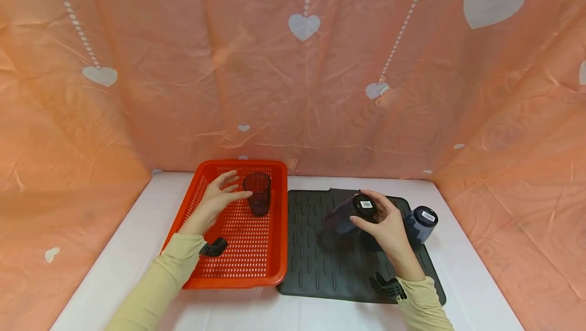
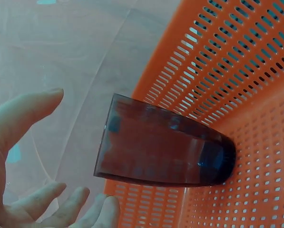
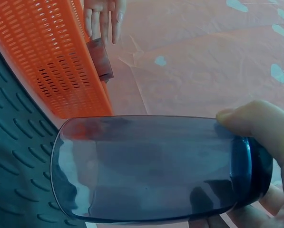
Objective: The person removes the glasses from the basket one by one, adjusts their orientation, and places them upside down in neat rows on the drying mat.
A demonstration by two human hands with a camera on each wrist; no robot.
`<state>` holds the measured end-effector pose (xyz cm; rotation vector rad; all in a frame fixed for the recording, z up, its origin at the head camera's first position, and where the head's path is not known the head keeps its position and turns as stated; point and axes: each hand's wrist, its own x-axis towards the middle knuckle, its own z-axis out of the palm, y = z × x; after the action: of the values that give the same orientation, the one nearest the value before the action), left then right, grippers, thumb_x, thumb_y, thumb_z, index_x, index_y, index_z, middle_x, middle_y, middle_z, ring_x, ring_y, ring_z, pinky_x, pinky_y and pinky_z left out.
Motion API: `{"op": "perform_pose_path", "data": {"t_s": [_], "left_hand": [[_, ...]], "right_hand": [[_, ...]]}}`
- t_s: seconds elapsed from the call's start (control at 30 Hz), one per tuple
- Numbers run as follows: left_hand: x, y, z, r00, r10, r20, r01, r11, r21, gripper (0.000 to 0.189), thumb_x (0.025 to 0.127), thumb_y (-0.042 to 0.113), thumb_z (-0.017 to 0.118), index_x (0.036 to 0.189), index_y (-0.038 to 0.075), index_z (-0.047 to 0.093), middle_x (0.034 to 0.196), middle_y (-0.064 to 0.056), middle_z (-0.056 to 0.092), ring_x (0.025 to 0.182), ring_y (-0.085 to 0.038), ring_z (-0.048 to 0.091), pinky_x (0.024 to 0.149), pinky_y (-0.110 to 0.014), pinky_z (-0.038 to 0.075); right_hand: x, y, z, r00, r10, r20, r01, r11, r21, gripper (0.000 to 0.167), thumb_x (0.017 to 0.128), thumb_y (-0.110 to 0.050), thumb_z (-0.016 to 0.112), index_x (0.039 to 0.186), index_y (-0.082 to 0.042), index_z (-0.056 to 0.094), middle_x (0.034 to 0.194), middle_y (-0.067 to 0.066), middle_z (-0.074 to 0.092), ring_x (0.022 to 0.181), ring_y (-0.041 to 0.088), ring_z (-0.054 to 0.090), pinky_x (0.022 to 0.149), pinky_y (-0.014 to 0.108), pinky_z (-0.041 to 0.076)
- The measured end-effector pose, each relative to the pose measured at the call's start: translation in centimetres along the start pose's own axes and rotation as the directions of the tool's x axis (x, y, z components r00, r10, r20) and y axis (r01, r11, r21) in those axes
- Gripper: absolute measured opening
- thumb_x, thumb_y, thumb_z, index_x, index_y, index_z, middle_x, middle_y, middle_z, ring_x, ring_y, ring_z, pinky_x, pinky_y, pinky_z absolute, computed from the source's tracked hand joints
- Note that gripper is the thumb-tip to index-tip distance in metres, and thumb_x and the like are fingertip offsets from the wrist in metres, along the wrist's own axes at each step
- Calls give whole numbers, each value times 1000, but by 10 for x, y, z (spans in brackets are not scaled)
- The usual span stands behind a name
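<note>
A dark tinted drinking glass stands upright in the orange basket, near its back right corner. My left hand hovers over the basket beside that glass, fingers spread; a gap shows between them and its rim in the left wrist view. Above the black mat, my right hand grips a second tinted glass near its thick base. This glass is tilted, mouth toward the basket, with a white label on its base. A third glass stands upside down at the mat's right edge.
Under and partly behind the right hand, a dark rounded shape sits on the mat. Basket and mat lie side by side on a white table. Orange cloth with white hearts hangs behind and along both sides.
</note>
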<state>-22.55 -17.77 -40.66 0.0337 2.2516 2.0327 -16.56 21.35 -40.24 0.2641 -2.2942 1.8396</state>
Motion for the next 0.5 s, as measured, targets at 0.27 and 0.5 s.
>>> {"op": "perform_pose_path", "data": {"t_s": [0.27,0.5], "left_hand": [[10,-6,2,999,-8,33,7,999,39,86,82,14,76,151,10,25,150,-15,29,137,-36,27,108,-52,29],[16,-9,5,999,-6,48,5,999,39,83,84,11,74,151,11,24,151,-14,28,138,-36,25,108,-53,28]], "right_hand": [[5,19,-2,1000,-28,-3,28,999,-32,66,74,-4,82,133,-7,53,127,11,59,109,8,56,88,17,42],[6,23,0,999,-42,7,42,995,-92,64,72,-7,84,130,-11,56,125,8,60,106,9,58,87,15,44]]}}
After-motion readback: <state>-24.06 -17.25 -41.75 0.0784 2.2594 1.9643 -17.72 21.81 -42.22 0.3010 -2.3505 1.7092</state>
